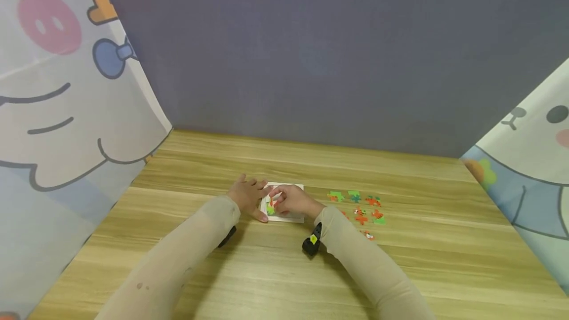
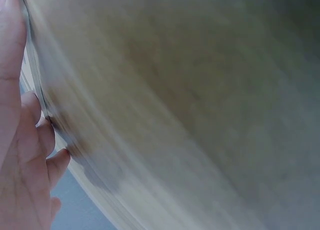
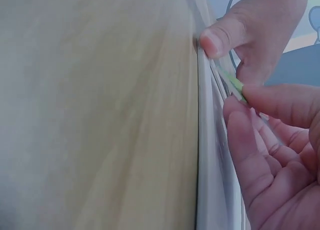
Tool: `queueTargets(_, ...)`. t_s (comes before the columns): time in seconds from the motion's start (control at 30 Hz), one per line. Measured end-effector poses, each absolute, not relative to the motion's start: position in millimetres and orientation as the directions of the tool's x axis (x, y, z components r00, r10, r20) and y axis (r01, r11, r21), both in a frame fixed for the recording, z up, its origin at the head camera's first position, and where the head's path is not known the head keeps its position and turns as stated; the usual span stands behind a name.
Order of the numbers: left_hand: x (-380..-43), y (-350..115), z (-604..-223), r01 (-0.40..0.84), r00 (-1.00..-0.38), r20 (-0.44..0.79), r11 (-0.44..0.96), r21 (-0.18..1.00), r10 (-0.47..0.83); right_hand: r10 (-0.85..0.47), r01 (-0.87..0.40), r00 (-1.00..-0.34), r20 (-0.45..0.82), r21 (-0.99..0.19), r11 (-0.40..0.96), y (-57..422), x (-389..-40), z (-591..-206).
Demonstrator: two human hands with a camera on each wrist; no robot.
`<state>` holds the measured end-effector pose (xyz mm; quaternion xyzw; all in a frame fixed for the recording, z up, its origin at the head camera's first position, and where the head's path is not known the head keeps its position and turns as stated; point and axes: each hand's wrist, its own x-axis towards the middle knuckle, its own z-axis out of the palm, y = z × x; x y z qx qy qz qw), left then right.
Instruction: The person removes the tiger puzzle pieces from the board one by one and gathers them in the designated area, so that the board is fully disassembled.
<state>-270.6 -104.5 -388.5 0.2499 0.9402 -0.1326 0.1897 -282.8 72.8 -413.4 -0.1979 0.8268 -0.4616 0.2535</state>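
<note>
A small white puzzle tray [image 1: 286,220] lies on the table in the head view. My left hand [image 1: 248,196] rests over its left edge with the fingers spread and the thumb near the lower left corner. Above the tray's left part, my right hand [image 1: 292,198] pinches a green puzzle piece [image 3: 237,86] between thumb and finger. In the right wrist view that piece tilts against the tray, close to the left thumb [image 3: 212,42]. Part of the tray's inside is hidden by the right hand. The left wrist view shows mostly blurred table and the left fingers.
Several loose orange and green puzzle pieces [image 1: 361,220] lie on the wood-grain table [image 1: 266,270] to the right of the tray, some partly behind the right forearm. A grey wall [image 1: 302,63] stands at the back, with cartoon-printed cloths [image 1: 66,127] on both sides.
</note>
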Motion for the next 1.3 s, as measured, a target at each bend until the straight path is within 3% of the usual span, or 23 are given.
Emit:
queueTargets(0.6,-264.6,-112.3,-387.7,0.535,-0.803,-0.39,0.833,-0.141,0.45,-0.531,-0.092,-0.815,-0.23,-0.854,0.512,103.8,-279.4,-406.6)
queueTargets(1.3,-262.3,-103.5,-385.8,0.546,-0.803,-0.399,0.815,-0.193,0.444,-0.545,-0.093,-0.823,-0.158,-0.91,0.403,134.2,-271.4,-416.9)
